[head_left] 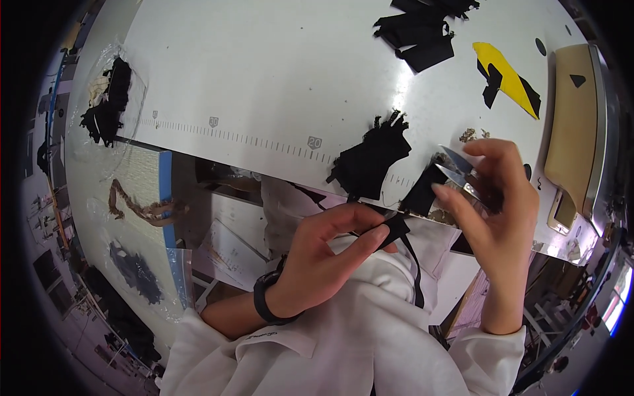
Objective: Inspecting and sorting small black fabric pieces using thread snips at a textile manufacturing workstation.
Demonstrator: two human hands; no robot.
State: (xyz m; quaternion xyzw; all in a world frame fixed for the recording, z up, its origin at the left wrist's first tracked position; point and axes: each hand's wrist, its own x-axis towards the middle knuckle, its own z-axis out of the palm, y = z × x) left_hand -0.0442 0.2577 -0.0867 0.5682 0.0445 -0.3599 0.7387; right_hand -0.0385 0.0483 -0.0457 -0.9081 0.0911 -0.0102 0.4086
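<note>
My left hand (330,247), with a dark band on its wrist, pinches a small black fabric piece (395,231) just off the table's near edge. A narrow black strip (415,264) hangs below that piece over my white clothing. In my right hand (502,191) are metal thread snips (456,173), gripped between thumb and fingers. The blades point left and look parted. Beneath them, a black cloth piece (421,193) lies at the table edge. To its left rests a stack of black fabric pieces (371,158) with frayed ends.
The white table (251,79) has a printed ruler scale along its near edge. Black cut pieces (422,39) and a yellow-and-black piece (505,76) lie farther back. A beige machine part (571,125) stands at right. Plastic bags with black material (112,99) sit at left.
</note>
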